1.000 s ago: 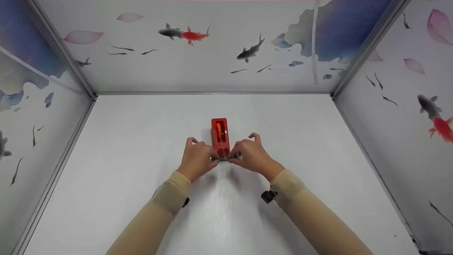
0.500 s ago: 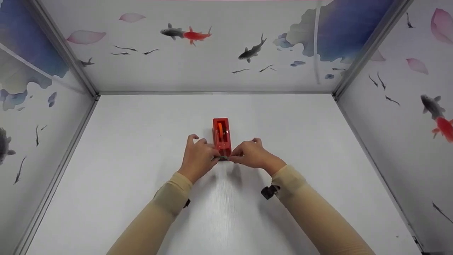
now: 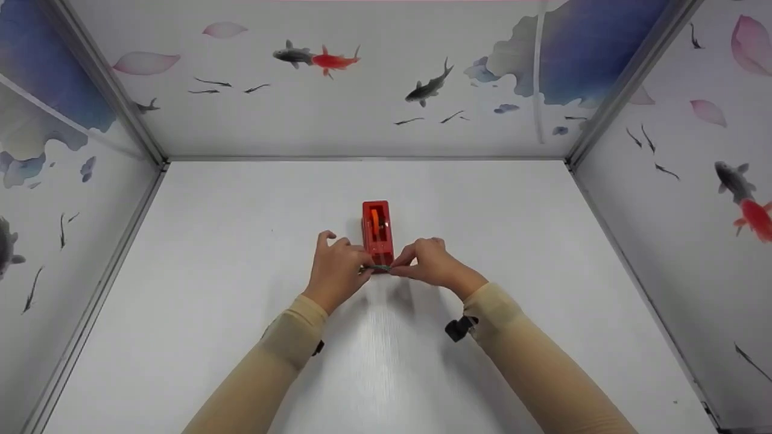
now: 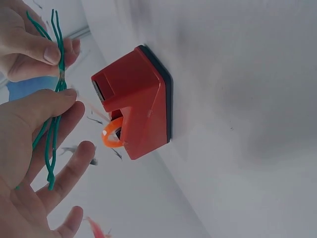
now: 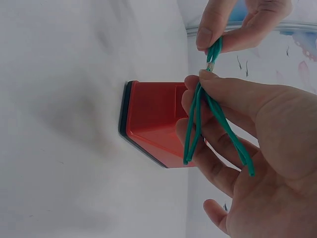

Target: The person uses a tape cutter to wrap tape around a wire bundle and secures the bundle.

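Both hands pinch a small bundle of thin green wires (image 4: pixel 51 148), held in front of the red tape dispenser (image 3: pixel 376 232). My left hand (image 3: pixel 339 268) grips the looped part between thumb and forefinger, its other fingers spread. My right hand (image 3: pixel 431 262) pinches the bundle close beside it, with loose wire ends (image 5: pixel 242 153) fanning out past the thumb in the right wrist view. Between the two thumbs shows a short pale band (image 5: pixel 210 65) around the wires. An orange tape roll (image 4: pixel 113 133) sits in the dispenser, near its toothed cutter (image 4: pixel 97 90).
The dispenser stands on a white tabletop (image 3: pixel 241 361) on a dark base. White panels with printed fish and petals (image 3: pixel 362 120) enclose the table at the back and both sides, joined by grey metal rails (image 3: pixel 362 159).
The right hand has shifted its fingers along the bundle and turned slightly, its raised forefinger now lowered. The left hand keeps its pinch almost in place. The dispenser has stayed put.
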`<state>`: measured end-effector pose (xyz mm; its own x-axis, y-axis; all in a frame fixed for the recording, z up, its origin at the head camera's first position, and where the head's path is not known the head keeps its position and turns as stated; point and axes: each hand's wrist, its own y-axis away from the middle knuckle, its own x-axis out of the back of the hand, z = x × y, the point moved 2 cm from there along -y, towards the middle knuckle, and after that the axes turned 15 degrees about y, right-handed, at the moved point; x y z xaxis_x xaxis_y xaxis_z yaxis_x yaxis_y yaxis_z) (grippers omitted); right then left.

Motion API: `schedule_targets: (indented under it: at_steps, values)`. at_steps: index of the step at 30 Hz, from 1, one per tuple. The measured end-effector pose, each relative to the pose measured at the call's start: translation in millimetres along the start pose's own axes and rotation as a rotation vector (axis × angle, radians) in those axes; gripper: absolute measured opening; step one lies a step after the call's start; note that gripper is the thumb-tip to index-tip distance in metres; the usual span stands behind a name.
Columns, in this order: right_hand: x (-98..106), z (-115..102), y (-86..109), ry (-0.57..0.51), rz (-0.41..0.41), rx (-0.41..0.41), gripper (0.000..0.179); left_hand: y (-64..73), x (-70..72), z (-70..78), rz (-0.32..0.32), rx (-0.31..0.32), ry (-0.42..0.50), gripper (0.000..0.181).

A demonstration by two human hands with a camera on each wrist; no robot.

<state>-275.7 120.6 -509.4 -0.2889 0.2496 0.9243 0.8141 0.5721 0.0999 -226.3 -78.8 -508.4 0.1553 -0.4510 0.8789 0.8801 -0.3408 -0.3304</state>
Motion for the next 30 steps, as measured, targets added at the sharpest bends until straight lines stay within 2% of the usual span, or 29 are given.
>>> schedule_targets:
  at_steps: [9, 17, 26, 30]
  values:
    - [-2.5, 2.0, 1.4, -0.001, 0.085, 0.059, 0.012, 2.4, -0.1, -0.8, -0.008, 0.064, 0.132, 0.01]
    - [-0.9, 2.3, 2.3, 0.018, 0.126, 0.127, 0.012, 2.0, -2.7, -8.0, -0.085, 0.243, 0.386, 0.017]
    - [-3.0, 4.7, 2.6, 0.018, 0.168, 0.146, 0.014, 4.8, -6.1, -19.3, -0.183, 0.353, 0.605, 0.017]
    - [-5.8, 6.4, 2.6, 0.019, 0.184, 0.165, 0.015, 5.2, -8.2, -23.1, -0.221, 0.349, 0.647, 0.017]
